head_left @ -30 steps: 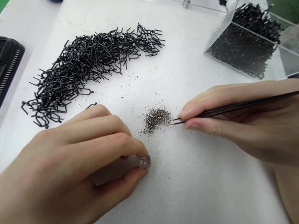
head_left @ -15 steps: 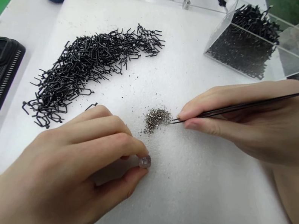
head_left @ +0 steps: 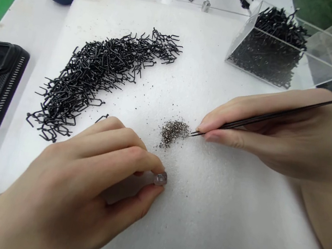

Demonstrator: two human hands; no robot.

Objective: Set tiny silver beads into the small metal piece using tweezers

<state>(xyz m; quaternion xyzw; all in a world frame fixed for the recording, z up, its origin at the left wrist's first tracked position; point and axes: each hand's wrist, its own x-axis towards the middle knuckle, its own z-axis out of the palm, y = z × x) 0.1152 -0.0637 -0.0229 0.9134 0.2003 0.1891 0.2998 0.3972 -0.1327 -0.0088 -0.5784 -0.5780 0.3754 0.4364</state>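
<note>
Two hands worked over a white foam sheet (head_left: 225, 224): the left hand (head_left: 81, 174) pinched a small translucent piece (head_left: 160, 179) between thumb and fingers, while the right hand (head_left: 263, 132) pinched black tweezers (head_left: 315, 106), their tips at the edge of a heap of metallic granules (head_left: 172, 133). Open foam lay below the heap; beyond curved a pile of black wire clips (head_left: 98, 70), with more in a clear acrylic box (head_left: 266, 45).

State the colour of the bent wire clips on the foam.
The bent wire clips are black, clearest in the head view.
</note>
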